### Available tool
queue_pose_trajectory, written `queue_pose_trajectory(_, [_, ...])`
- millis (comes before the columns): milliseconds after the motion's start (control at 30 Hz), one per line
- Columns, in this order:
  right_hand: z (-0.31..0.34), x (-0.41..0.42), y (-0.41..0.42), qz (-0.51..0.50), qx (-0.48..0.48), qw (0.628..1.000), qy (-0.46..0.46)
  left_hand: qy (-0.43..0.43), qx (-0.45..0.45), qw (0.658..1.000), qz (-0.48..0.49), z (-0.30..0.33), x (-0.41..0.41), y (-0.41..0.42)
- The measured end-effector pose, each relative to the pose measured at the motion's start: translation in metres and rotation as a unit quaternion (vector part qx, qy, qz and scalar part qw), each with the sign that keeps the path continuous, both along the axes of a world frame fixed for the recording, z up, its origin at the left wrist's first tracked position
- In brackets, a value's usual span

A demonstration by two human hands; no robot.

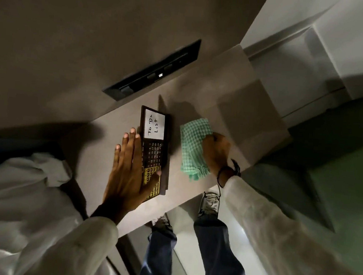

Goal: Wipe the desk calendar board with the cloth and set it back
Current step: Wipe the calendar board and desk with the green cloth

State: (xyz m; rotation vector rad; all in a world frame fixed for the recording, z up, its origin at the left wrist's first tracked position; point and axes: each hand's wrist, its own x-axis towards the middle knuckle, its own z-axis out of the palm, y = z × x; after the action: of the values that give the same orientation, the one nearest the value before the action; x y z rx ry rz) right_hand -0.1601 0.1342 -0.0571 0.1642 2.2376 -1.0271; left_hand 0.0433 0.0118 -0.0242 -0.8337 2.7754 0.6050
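The desk calendar board (154, 144) is a dark frame with a white "To Do List" panel, a dark date grid and a yellow grid. It stands on the brown desk (232, 111). My left hand (130, 172) holds it: fingers spread flat along its left side, thumb pressing the yellow grid on the front. A green checked cloth (193, 147) lies just right of the board, a small gap between them. My right hand (216, 153) grips the cloth's right side against the desk.
A black socket strip (153, 72) is set into the wall behind the desk. The desk's front edge runs diagonally just below my hands, with my legs and shoes (209, 202) beneath it. White cabinet panels (312, 61) stand at the right.
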Motion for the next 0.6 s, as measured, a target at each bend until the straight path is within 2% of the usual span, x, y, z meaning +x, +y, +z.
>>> queue_pose_trajectory(67, [0.000, 0.013, -0.005, -0.029, -0.009, 0.999, -0.031, 0.009, 0.004, 1.000, -0.003, -0.003, 0.003, 0.002])
queue_pose_trajectory(167, [0.001, 0.025, -0.014, 0.001, -0.036, 0.999, -0.030, 0.020, 0.001, 1.000, -0.006, -0.008, 0.004, 0.004])
queue_pose_trajectory(267, [0.002, 0.035, -0.021, 0.050, -0.054, 0.997, 0.035, 0.027, -0.004, 1.000, -0.002, -0.014, 0.005, 0.005])
queue_pose_trajectory(400, [-0.005, 0.059, -0.031, 0.137, -0.048, 0.989, 0.013, 0.035, 0.001, 0.999, 0.004, -0.019, 0.006, 0.006])
queue_pose_trajectory(600, [-0.015, 0.069, -0.038, 0.101, -0.094, 0.990, -0.038, 0.022, 0.000, 1.000, -0.012, -0.016, 0.003, 0.002])
